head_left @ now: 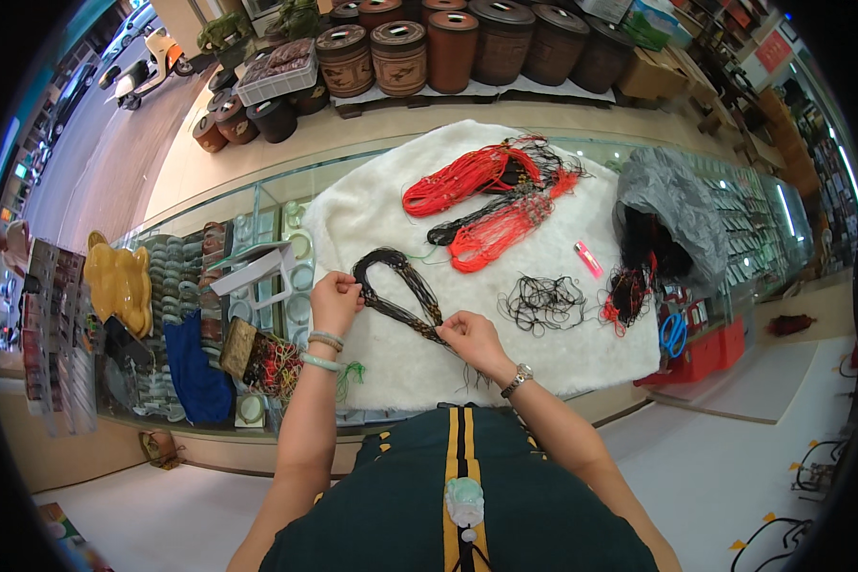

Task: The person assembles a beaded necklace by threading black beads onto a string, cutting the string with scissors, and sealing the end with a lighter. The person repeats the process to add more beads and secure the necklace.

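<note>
A bundle of black and brown cord necklaces (398, 286) lies looped on a white fluffy mat (372, 210) over a glass counter. My left hand (336, 300) pinches the loop's left side. My right hand (469, 336) grips the bundle's lower end, where loose threads hang off. Farther back on the mat lie bunches of red cords (462, 176), a red and black bunch (496, 229) and a loose tangle of thin black cord (543, 303). A pink lighter (588, 258) lies at the right.
A grey plastic bag (672, 205) holding more cords sits at the mat's right edge. Blue scissors (673, 334) lie on the glass counter (257, 214). Carved trinkets fill the case at the left. Brown jars (448, 48) stand on the floor beyond.
</note>
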Demonstrator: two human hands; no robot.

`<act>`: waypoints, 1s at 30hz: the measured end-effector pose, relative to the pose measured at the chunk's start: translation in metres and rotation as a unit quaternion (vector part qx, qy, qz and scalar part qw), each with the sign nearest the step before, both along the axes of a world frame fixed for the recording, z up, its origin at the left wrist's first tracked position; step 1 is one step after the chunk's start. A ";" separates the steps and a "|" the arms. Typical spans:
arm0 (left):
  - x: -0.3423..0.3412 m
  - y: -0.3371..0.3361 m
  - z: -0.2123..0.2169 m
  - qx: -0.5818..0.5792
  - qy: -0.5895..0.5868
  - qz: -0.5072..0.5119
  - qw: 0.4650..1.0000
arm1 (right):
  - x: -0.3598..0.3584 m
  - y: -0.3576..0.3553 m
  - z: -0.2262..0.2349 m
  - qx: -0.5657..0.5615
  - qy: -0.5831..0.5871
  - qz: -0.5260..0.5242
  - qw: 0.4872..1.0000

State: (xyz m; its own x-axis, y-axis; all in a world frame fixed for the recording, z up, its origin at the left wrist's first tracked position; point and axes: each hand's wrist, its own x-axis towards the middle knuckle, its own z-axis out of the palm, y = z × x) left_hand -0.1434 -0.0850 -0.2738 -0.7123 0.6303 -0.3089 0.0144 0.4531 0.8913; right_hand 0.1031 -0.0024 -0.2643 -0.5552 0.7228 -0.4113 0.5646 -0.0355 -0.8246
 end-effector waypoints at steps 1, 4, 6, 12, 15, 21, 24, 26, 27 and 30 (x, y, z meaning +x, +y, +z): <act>-0.001 0.000 -0.001 0.013 -0.026 0.008 1.000 | 0.001 -0.001 0.000 -0.003 0.009 0.003 1.000; -0.003 -0.002 -0.006 0.039 -0.068 0.020 0.997 | 0.004 -0.003 0.002 -0.014 0.022 0.012 1.000; -0.003 -0.004 -0.008 0.046 -0.072 0.022 0.996 | 0.008 -0.006 0.003 -0.020 0.017 0.009 1.000; 0.001 -0.002 -0.010 0.045 -0.030 0.022 0.998 | 0.035 -0.017 0.011 0.026 0.028 0.027 0.999; 0.002 0.000 -0.008 0.040 -0.011 0.016 0.999 | 0.065 -0.020 0.019 -0.013 0.009 0.020 1.000; 0.003 -0.013 0.004 -0.018 0.145 -0.002 0.989 | 0.123 -0.010 0.032 0.182 -0.045 -0.066 0.980; 0.006 -0.029 0.010 0.003 0.261 -0.025 0.965 | 0.123 0.017 0.030 0.298 -0.055 -0.125 0.945; 0.010 -0.041 0.013 0.015 0.254 -0.021 0.967 | 0.116 0.041 0.024 0.375 -0.045 -0.115 0.919; 0.012 -0.048 0.013 0.014 0.245 -0.013 0.969 | 0.111 0.052 0.021 0.382 -0.073 -0.100 0.916; 0.018 -0.069 0.018 0.029 0.224 -0.016 0.974 | 0.095 0.077 0.012 0.441 -0.106 -0.035 0.891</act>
State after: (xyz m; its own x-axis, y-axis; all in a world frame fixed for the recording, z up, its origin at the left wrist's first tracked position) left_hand -0.1252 -0.1542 -0.2553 -0.7473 0.6613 0.0647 0.4207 0.3955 0.8164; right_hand 0.1977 0.0751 -0.2518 -0.4725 0.8472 0.2429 0.7337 0.5309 -0.4242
